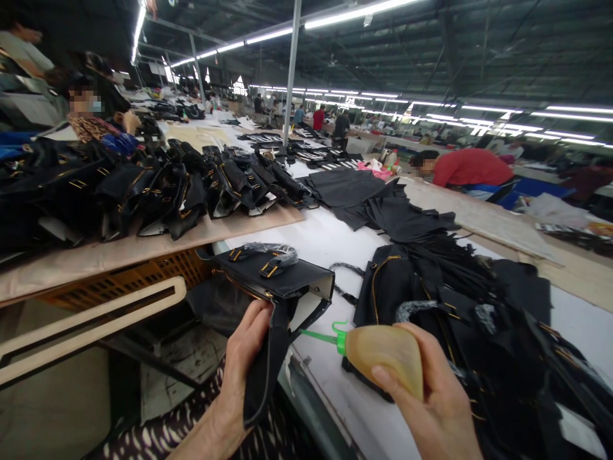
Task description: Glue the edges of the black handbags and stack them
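Note:
My left hand [244,358] is closed on a black handbag [271,278] with gold fittings, gripping its lower edge where a black strap hangs down. The bag sits tilted at the near edge of the white table [330,239]. My right hand [431,396] is wrapped round a tan squeeze bottle [383,351] with a green nozzle. The nozzle tip points left at the bag's side and lies close to it. Just right of the bottle lies a heap of black bags [460,306].
A row of finished black bags [182,182] lines a raised beige shelf at the left, above an orange crate [124,278]. Black fabric pieces [378,204] lie mid-table. A person in red [464,167] bends over at the right, another person sits far left, others work further back.

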A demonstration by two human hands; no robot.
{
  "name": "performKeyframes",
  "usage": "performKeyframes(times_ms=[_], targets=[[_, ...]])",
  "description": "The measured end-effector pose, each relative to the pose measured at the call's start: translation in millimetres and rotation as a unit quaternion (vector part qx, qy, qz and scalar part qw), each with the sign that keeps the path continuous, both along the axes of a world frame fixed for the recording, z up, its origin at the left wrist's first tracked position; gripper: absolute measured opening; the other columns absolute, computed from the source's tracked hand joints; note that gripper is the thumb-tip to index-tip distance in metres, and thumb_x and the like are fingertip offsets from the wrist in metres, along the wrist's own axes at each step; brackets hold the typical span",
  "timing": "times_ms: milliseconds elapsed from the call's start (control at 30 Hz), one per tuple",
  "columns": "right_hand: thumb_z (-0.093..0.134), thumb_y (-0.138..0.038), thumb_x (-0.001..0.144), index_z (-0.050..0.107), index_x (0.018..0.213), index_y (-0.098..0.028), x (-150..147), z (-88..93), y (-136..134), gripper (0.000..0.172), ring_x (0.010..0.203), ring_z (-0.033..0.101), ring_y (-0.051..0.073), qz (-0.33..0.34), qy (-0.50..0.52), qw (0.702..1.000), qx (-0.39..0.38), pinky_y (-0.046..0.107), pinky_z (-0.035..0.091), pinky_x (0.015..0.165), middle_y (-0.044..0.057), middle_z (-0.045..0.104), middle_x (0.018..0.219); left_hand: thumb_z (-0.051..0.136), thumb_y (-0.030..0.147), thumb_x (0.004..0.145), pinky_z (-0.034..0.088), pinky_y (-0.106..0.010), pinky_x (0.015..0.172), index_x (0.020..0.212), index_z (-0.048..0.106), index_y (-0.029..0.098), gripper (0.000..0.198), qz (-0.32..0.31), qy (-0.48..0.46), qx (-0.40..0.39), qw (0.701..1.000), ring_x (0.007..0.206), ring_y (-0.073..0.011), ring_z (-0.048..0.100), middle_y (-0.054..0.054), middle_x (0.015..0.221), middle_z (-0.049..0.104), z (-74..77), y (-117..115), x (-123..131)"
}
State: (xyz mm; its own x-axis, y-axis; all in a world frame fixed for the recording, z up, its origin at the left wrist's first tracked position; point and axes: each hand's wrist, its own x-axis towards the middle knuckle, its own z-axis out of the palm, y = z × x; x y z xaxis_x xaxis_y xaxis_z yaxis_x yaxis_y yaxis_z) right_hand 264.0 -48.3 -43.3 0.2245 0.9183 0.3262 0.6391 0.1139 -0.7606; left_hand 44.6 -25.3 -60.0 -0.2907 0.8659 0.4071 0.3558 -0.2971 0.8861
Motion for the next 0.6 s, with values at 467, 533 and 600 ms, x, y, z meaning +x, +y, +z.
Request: performKeyframes(times_ms=[467,533,600], targets=[[0.066,-0.06,0.065,0.053,0.109,-0.024,11,0.7,15,0.058,0.084,0.058,0.026,-0.074,0.001,0.997,-0.035,0.034,0.047,0.072,0.002,0.061,0.096,0.05,0.019,0.084,0.045,-0.02,0.072,0.092,0.063,0.019,0.016,0.008,0.119,0.002,0.993,0.083,-0.0142,0.06,-0.003,0.092,0.061,-10.3,2,-9],[0.066,-0.06,0.066,0.053,0.109,-0.024,8,0.2,11,0.057,0.082,0.059,0.025,-0.071,0.004,0.996,-0.045,0.032,0.048,0.07,0.002,0.062,0.094,0.049,0.017,0.083,0.044,-0.019,0.07,0.088,0.062,0.018,0.014,0.001,0.121,0.017,0.993,0.08,-0.0131,0.059,-0.003,0.09,0.06,-8.8,1,-9],[0.064,-0.059,0.069,0.054,0.108,-0.024,4,1.7,7,0.054,0.08,0.059,0.023,-0.058,0.024,0.997,-0.056,0.029,0.049,0.068,0.001,0.062,0.093,0.049,0.017,0.083,0.041,-0.018,0.067,0.085,0.062,0.018,0.013,0.009,0.128,0.02,0.992,0.076,-0.0113,0.058,-0.002,0.088,0.059,-6.6,1,-7]])
